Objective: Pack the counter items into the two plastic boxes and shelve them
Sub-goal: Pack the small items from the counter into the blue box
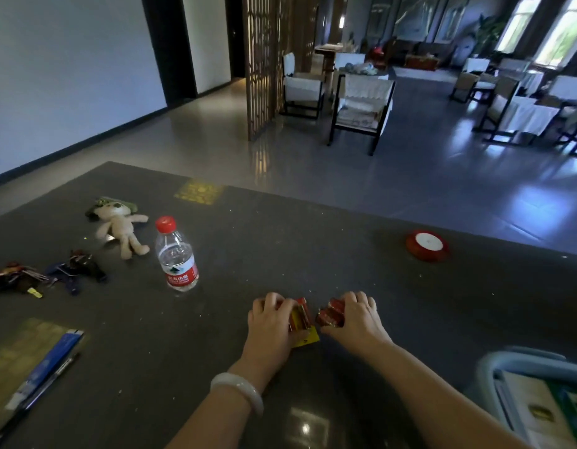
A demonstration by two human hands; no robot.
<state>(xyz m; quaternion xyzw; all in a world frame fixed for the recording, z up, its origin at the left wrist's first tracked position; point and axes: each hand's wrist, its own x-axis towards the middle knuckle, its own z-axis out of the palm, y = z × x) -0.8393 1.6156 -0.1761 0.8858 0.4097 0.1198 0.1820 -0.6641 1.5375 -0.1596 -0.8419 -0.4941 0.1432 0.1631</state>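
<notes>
A white bracelet (237, 391) is sitting on the wrist near the counter's (280, 228) near edge. Beyond the counter's far edge, a grey floor (442, 176) is reflecting window light. A wooden lattice screen (264, 59) is standing on it, with white-cushioned chairs (361, 105) just beside the screen. More chairs and what may be cloth-covered tables (523, 111) are standing blurred below the bright windows (546, 30).

Red-capped clear bottle (176, 256), red ribbon spool (427, 245), cream plush toy (121, 225).
</notes>
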